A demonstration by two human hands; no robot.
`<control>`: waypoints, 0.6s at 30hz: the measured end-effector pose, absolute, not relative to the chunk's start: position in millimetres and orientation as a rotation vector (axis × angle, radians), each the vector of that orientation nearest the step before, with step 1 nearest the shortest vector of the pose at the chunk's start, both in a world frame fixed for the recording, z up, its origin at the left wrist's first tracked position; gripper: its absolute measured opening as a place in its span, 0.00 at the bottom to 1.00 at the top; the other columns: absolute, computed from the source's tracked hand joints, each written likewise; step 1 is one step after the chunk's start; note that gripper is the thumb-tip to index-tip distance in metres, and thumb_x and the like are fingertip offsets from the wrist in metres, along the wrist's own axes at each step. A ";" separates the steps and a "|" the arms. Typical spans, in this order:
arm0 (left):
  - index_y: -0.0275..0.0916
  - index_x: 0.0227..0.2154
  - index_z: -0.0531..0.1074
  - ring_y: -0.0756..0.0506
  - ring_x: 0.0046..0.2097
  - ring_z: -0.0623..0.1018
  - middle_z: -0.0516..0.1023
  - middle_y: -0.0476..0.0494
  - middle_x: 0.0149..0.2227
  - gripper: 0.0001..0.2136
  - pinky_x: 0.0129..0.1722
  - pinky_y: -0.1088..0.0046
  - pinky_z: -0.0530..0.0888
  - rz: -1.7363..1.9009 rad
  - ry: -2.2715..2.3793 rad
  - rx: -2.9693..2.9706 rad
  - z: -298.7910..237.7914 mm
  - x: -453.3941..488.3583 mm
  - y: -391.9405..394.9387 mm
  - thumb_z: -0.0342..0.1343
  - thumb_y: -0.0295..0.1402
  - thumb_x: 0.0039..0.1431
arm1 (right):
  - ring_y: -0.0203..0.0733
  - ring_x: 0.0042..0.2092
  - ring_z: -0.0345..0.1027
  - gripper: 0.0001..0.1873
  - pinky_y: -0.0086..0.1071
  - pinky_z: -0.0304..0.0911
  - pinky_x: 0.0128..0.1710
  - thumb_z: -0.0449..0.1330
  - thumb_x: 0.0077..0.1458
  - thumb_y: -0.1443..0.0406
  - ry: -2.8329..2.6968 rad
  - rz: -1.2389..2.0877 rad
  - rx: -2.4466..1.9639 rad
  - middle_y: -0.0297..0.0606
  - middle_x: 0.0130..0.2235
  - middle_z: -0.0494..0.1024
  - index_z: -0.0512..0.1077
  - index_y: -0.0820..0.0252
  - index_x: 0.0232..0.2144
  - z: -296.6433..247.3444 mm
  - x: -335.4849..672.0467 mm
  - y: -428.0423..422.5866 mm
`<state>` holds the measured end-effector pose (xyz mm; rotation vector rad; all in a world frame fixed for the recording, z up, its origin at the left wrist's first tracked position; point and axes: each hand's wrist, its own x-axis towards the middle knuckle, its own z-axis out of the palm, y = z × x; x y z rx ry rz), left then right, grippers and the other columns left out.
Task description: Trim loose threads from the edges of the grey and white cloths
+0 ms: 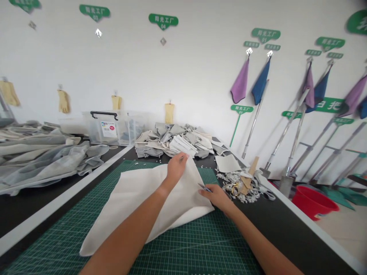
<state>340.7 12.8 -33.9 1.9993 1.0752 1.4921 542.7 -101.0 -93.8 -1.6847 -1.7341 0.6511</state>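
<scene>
A cream-white piece of cloth (149, 191) lies over the green cutting mat (200, 240), its far right corner raised. My left hand (175, 169) is closed on that raised corner, with fingertips pinched together. At the cloth's right edge, my right hand (216, 196) is closed around a slim, dark, pointed tool (204, 187). The tool's tip points left over the cloth; its exact kind is too small to tell. My right fingers sit against the cloth edge, and the cloth's near right part is folded up in a curve.
Behind the mat is a heap of grey and white cloth pieces (177, 139). Scraps (241, 187) and a square cloth piece (228, 163) lie right. Larger cloths (51, 156) and a clear plastic box (107, 128) are left. A red bucket (314, 202) stands beyond the table edge.
</scene>
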 end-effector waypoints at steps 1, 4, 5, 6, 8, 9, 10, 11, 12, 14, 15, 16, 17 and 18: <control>0.42 0.38 0.78 0.42 0.44 0.78 0.82 0.44 0.41 0.13 0.46 0.71 0.69 1.529 1.089 2.004 -23.8 335.4 10.3 0.51 0.43 0.66 | 0.36 0.27 0.58 0.19 0.27 0.47 0.27 0.58 0.55 0.51 -1.730 0.668 -1.695 0.31 0.22 0.65 0.73 0.61 0.25 -93.3 541.1 -102.3; 0.44 0.38 0.77 0.42 0.44 0.78 0.82 0.46 0.40 0.12 0.45 0.71 0.68 1.630 1.128 2.032 8.9 320.8 -2.3 0.50 0.42 0.67 | 0.36 0.26 0.57 0.19 0.28 0.45 0.26 0.58 0.55 0.52 -1.714 0.641 -1.729 0.30 0.21 0.64 0.74 0.61 0.24 -91.7 538.1 -104.9; 0.44 0.38 0.77 0.42 0.43 0.78 0.82 0.47 0.40 0.12 0.44 0.71 0.67 1.666 1.147 2.042 19.9 316.3 -8.4 0.50 0.42 0.68 | 0.36 0.26 0.58 0.19 0.28 0.45 0.26 0.58 0.55 0.52 -1.706 0.611 -1.755 0.30 0.20 0.63 0.74 0.61 0.23 -91.0 537.9 -105.3; 0.45 0.38 0.76 0.42 0.43 0.78 0.82 0.47 0.40 0.12 0.44 0.71 0.67 1.705 1.166 2.049 30.6 311.8 -15.2 0.50 0.43 0.68 | 0.36 0.26 0.59 0.19 0.28 0.45 0.26 0.58 0.55 0.53 -1.694 0.574 -1.787 0.31 0.20 0.64 0.74 0.61 0.22 -90.0 538.1 -105.5; 0.46 0.39 0.76 0.42 0.42 0.78 0.82 0.49 0.39 0.12 0.43 0.71 0.67 1.785 1.188 2.047 50.5 303.4 -30.6 0.49 0.43 0.69 | 0.37 0.27 0.61 0.17 0.28 0.46 0.27 0.58 0.54 0.55 -1.658 0.505 -1.844 0.31 0.21 0.66 0.73 0.60 0.22 -87.3 539.2 -105.6; 0.46 0.38 0.76 0.42 0.42 0.79 0.82 0.49 0.39 0.12 0.43 0.71 0.67 1.821 1.186 2.040 59.3 299.4 -38.8 0.49 0.43 0.69 | 0.38 0.27 0.62 0.16 0.28 0.47 0.27 0.58 0.53 0.55 -1.631 0.480 -1.864 0.32 0.21 0.67 0.73 0.59 0.21 -85.5 540.0 -105.6; 0.46 0.38 0.76 0.43 0.41 0.79 0.82 0.49 0.38 0.12 0.42 0.71 0.68 1.851 1.176 2.033 67.3 295.7 -47.0 0.49 0.43 0.69 | 0.38 0.27 0.63 0.16 0.29 0.47 0.27 0.58 0.53 0.56 -1.602 0.464 -1.870 0.32 0.21 0.68 0.73 0.59 0.21 -83.3 540.8 -105.5; 0.46 0.38 0.76 0.43 0.40 0.78 0.82 0.50 0.38 0.12 0.42 0.71 0.68 1.876 1.162 2.028 74.4 292.1 -55.2 0.49 0.43 0.69 | 0.39 0.27 0.63 0.16 0.29 0.47 0.26 0.57 0.53 0.55 -1.571 0.460 -1.865 0.33 0.21 0.69 0.73 0.59 0.22 -80.7 541.6 -105.6; 0.46 0.38 0.76 0.43 0.39 0.78 0.82 0.50 0.37 0.12 0.42 0.71 0.68 1.899 1.148 2.026 80.9 288.7 -63.0 0.49 0.42 0.69 | 0.39 0.27 0.63 0.17 0.29 0.48 0.26 0.57 0.54 0.54 -1.542 0.466 -1.853 0.34 0.21 0.69 0.73 0.59 0.22 -77.6 542.1 -105.8; 0.46 0.38 0.76 0.44 0.39 0.78 0.82 0.50 0.37 0.12 0.42 0.71 0.69 1.941 1.120 2.034 92.1 282.0 -77.3 0.49 0.42 0.69 | 0.40 0.26 0.63 0.19 0.30 0.49 0.25 0.57 0.54 0.52 -1.482 0.497 -1.805 0.34 0.21 0.70 0.74 0.60 0.23 -69.7 542.8 -107.0; 0.46 0.38 0.76 0.44 0.38 0.78 0.82 0.50 0.37 0.11 0.42 0.71 0.69 1.967 1.107 2.038 97.3 278.6 -83.5 0.50 0.42 0.69 | 0.40 0.26 0.63 0.21 0.30 0.50 0.25 0.57 0.55 0.50 -1.450 0.504 -1.759 0.35 0.22 0.71 0.74 0.60 0.24 -64.7 542.8 -108.4; 0.46 0.38 0.76 0.45 0.38 0.78 0.81 0.50 0.37 0.11 0.42 0.71 0.69 1.995 1.094 2.039 102.3 274.9 -89.0 0.50 0.41 0.69 | 0.41 0.26 0.64 0.21 0.30 0.52 0.25 0.56 0.55 0.49 -1.419 0.496 -1.701 0.35 0.23 0.72 0.75 0.60 0.26 -59.0 542.7 -110.3; 0.46 0.38 0.76 0.45 0.38 0.78 0.81 0.50 0.37 0.11 0.42 0.71 0.69 2.021 1.079 2.036 107.4 271.0 -93.9 0.50 0.41 0.69 | 0.41 0.27 0.65 0.22 0.30 0.54 0.25 0.56 0.55 0.48 -1.392 0.475 -1.634 0.36 0.24 0.73 0.75 0.60 0.27 -52.4 542.4 -113.1; 0.45 0.38 0.76 0.46 0.38 0.78 0.81 0.49 0.37 0.11 0.42 0.71 0.70 2.048 1.062 2.029 112.5 266.6 -98.1 0.50 0.41 0.69 | 0.41 0.27 0.65 0.22 0.31 0.56 0.26 0.56 0.56 0.47 -1.369 0.446 -1.566 0.36 0.25 0.74 0.75 0.60 0.29 -45.2 541.9 -116.5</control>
